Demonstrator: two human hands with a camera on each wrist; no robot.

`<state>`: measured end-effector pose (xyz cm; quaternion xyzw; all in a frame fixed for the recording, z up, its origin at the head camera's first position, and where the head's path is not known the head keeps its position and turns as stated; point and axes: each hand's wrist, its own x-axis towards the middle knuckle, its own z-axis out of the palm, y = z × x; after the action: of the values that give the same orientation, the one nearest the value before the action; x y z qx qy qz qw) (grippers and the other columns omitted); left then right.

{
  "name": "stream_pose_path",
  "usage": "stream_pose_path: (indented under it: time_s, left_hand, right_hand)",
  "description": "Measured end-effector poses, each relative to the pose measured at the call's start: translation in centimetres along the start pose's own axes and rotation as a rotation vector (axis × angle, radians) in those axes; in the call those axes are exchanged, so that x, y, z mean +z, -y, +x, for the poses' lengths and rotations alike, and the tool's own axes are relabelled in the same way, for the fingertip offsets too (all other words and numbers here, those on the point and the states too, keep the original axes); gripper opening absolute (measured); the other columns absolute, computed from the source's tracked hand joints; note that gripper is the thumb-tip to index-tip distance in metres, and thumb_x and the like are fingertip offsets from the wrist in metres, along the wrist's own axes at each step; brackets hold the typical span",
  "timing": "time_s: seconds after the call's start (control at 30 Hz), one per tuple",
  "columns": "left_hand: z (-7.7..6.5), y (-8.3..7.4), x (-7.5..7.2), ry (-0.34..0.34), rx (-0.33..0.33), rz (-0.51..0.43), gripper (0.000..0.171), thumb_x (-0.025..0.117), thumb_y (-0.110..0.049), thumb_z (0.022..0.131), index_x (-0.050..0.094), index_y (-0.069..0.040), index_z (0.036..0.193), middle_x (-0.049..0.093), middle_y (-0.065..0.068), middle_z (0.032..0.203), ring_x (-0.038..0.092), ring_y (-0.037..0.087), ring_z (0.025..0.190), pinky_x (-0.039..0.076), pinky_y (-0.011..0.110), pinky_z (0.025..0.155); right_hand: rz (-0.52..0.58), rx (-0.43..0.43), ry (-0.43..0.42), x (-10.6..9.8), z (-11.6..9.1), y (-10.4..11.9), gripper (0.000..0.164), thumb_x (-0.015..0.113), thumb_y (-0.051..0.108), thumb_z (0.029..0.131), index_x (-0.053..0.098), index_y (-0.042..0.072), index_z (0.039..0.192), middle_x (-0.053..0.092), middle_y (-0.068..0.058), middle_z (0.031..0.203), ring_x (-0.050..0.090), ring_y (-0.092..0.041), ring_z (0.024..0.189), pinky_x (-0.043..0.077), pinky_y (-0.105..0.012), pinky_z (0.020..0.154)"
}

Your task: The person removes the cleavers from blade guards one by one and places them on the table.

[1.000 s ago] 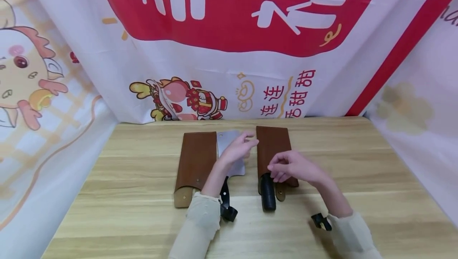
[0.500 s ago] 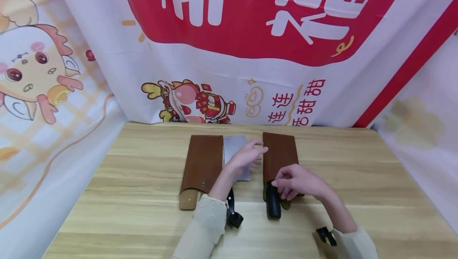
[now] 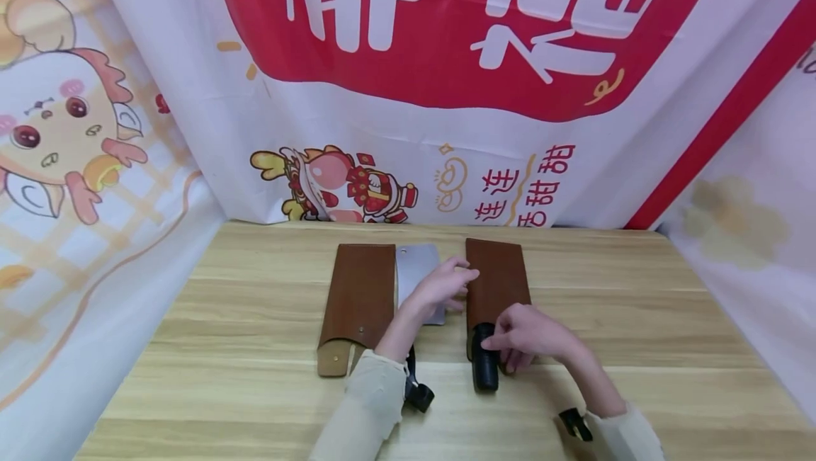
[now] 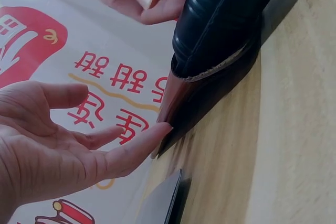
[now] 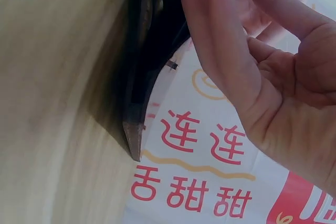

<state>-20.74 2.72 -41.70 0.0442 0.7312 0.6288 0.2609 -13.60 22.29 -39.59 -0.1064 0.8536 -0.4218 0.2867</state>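
Here's the right hand, fingers bent at the black handle, its grip unclear, and the spread, empty left hand should steady that brown sheath.

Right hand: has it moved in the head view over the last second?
Yes. Judged against the far edge of the table, the right hand has come toward the person, now level with a lower part of the black handle.

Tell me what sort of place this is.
Probably a makeshift filming booth: a wooden table with printed cloth hung on three sides, and a cleaver and two brown sheaths laid out on top.
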Motion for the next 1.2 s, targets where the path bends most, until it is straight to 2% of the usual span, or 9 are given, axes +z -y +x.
stream_pose_path:
  time_s: [0.23,0.43,0.57,0.63,0.73,0.9,1.07,1.2]
  left_hand:
    - [0.2,0.1,0.7,-0.002,-0.027,0.07,0.06,0.06,-0.037,0.105,0.044,-0.004,0.152,0.047,0.02,0.153,0.053,0.04,0.133,0.051,0.053,0.104]
    - [0.3,0.7,0.9,0.023,-0.064,0.013,0.068,0.06,-0.032,0.106,0.03,-0.002,0.159,0.04,0.028,0.156,0.052,0.049,0.132,0.062,0.049,0.083]
    - [0.4,1.2,1.0,0.041,-0.08,0.012,0.08,0.061,-0.031,0.105,0.017,0.002,0.163,0.035,0.03,0.159,0.051,0.051,0.132,0.063,0.048,0.079]
    - [0.3,1.3,1.0,0.037,-0.079,0.029,0.079,0.062,-0.031,0.104,0.021,0.005,0.161,0.037,0.03,0.157,0.053,0.05,0.129,0.063,0.046,0.079]
    - [0.2,1.2,0.9,0.026,-0.063,0.065,0.069,0.062,-0.032,0.104,0.035,0.009,0.152,0.046,0.029,0.148,0.058,0.046,0.123,0.063,0.044,0.077]
    - [0.2,1.2,1.0,0.01,-0.038,0.092,0.041,0.063,-0.029,0.103,0.054,0.006,0.123,0.056,0.019,0.116,0.062,0.033,0.104,0.063,0.043,0.076]
    - [0.6,1.5,1.5,-0.015,-0.023,0.079,0.021,0.066,-0.02,0.101,0.055,-0.003,0.096,0.054,0.009,0.091,0.058,0.02,0.081,0.062,0.037,0.071]
    - [1.1,1.4,1.8,-0.018,-0.025,0.055,0.016,0.067,-0.013,0.099,0.055,-0.004,0.094,0.055,0.007,0.089,0.057,0.017,0.074,0.057,0.03,0.064]
  right_hand:
    - [0.027,0.041,0.025,1.0,0.2,-0.4,0.037,0.078,0.024,0.094,0.068,-0.006,0.075,0.069,-0.017,0.065,0.071,-0.031,0.055,0.061,-0.043,0.053]
    - [0.015,0.099,-0.081,2.2,1.1,-0.4,0.041,0.082,0.03,0.09,0.066,-0.002,0.07,0.067,-0.016,0.059,0.07,-0.028,0.051,0.06,-0.039,0.049]
    - [0.015,0.122,-0.134,2.7,1.4,-0.4,0.042,0.082,0.032,0.089,0.064,-0.001,0.071,0.066,-0.015,0.058,0.069,-0.027,0.048,0.06,-0.039,0.048]
    - [0.026,0.119,-0.134,2.8,1.5,-0.4,0.042,0.081,0.033,0.09,0.064,-0.001,0.073,0.066,-0.016,0.06,0.069,-0.027,0.049,0.06,-0.039,0.049]
    - [0.052,0.101,-0.111,2.7,1.5,-0.4,0.042,0.08,0.033,0.092,0.064,-0.001,0.075,0.067,-0.018,0.063,0.07,-0.029,0.051,0.06,-0.04,0.05]
    - [0.083,0.07,-0.08,2.5,1.6,-0.5,0.037,0.079,0.028,0.093,0.064,-0.002,0.077,0.069,-0.015,0.07,0.071,-0.028,0.055,0.061,-0.038,0.053]
    - [0.104,0.049,-0.119,2.3,1.4,-0.4,0.026,0.077,0.017,0.091,0.064,-0.003,0.08,0.07,-0.013,0.077,0.072,-0.028,0.059,0.062,-0.038,0.055]
    - [0.1,0.027,-0.139,2.0,0.8,0.1,0.024,0.077,0.015,0.092,0.066,-0.004,0.083,0.07,-0.013,0.08,0.072,-0.028,0.06,0.063,-0.042,0.057]
